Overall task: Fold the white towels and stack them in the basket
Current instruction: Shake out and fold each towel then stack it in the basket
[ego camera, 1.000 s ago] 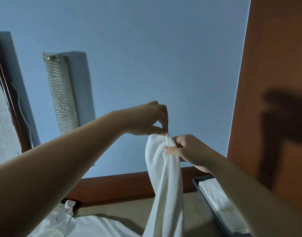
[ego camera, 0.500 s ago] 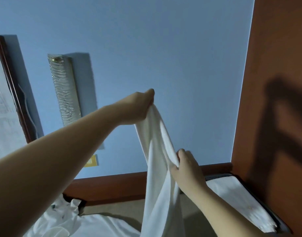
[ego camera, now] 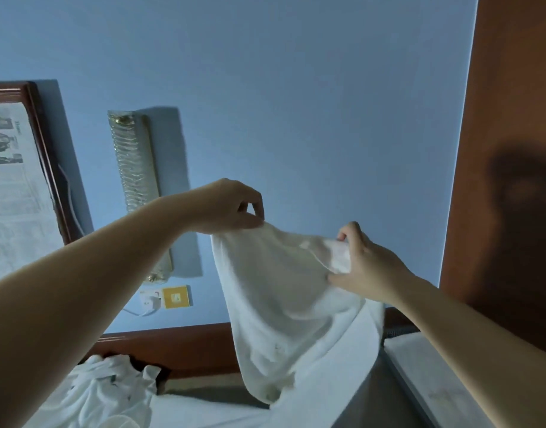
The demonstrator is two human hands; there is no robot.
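Two hands: left hand (ego camera: 231,208) and right hand (ego camera: 363,270) each pinch the raised white towel's (ego camera: 284,291) top edge.
Done: folded towel in basket (ego camera: 426,393), right.
Left: unfolded heap (ego camera: 101,393), bed's head edge.

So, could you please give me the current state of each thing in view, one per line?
Held towel: unfolded, hanging in the air.
Left hand: pinches the towel's top edge.
Right hand: pinches the towel's other top end.
Basket: a folded towel lies inside.
Towel pile: crumpled, unfolded.
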